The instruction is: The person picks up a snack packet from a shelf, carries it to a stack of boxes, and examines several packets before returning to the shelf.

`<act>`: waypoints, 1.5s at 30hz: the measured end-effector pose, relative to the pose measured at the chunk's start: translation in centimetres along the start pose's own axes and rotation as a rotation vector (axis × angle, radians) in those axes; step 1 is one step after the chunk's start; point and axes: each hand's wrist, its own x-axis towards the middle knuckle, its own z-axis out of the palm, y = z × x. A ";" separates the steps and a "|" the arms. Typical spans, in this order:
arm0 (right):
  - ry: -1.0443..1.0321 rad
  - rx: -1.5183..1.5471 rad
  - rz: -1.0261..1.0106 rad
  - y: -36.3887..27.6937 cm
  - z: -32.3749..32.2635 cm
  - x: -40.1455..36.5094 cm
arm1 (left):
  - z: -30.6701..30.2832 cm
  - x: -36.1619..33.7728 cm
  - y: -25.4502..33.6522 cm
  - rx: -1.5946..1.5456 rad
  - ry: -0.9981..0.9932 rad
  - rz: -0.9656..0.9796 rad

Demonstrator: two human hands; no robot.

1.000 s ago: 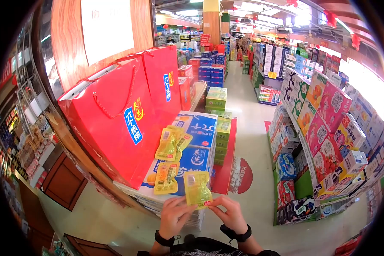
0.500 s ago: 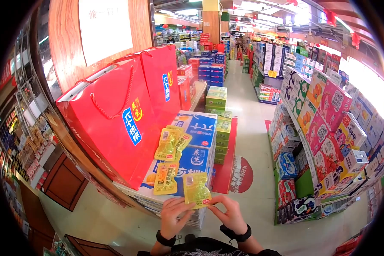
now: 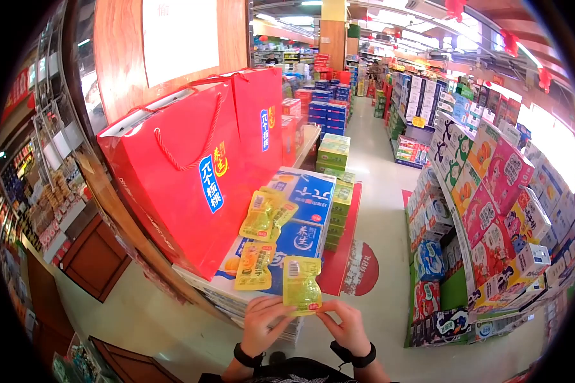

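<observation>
Both hands hold one small yellow-green snack pouch [image 3: 301, 284] upright by its bottom edge. My left hand [image 3: 262, 322] pinches its lower left corner; my right hand [image 3: 346, 325] pinches its lower right corner. Each wrist wears a black band. Just beyond the held pouch, another yellow pouch [image 3: 255, 265] lies flat on a blue and white carton [image 3: 303, 233]. Further up the carton lies a small pile of similar pouches [image 3: 266, 214].
Two large red gift bags [image 3: 191, 172] with rope handles stand left of the cartons against a wooden pillar [image 3: 118, 57]. Green boxes [image 3: 333, 150] are stacked beyond. Shelves of colourful drink cartons [image 3: 492, 191] line the right side of the shop aisle [image 3: 377, 166].
The view has shifted slightly, so everything sits a little further right. My hands still hold the pouch by its bottom corners, with it tilted slightly less.
</observation>
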 end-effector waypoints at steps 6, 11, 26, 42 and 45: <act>0.020 0.065 0.088 0.0 0.0 -0.4 | 0.5 -0.4 -0.1 -0.038 0.075 -0.068; 0.017 0.127 0.151 0.0 -0.2 -0.8 | 0.7 -0.4 -0.4 -0.033 0.096 -0.016; -0.089 0.205 0.183 -0.2 -0.2 -1.1 | 0.4 -0.1 -0.2 -0.021 0.079 0.027; -0.134 0.190 0.115 -0.6 -0.7 -1.4 | 0.0 0.0 -0.3 0.012 0.017 0.029; -0.142 0.174 0.102 -0.7 -0.8 -1.4 | 0.2 0.0 -0.3 0.007 0.036 0.011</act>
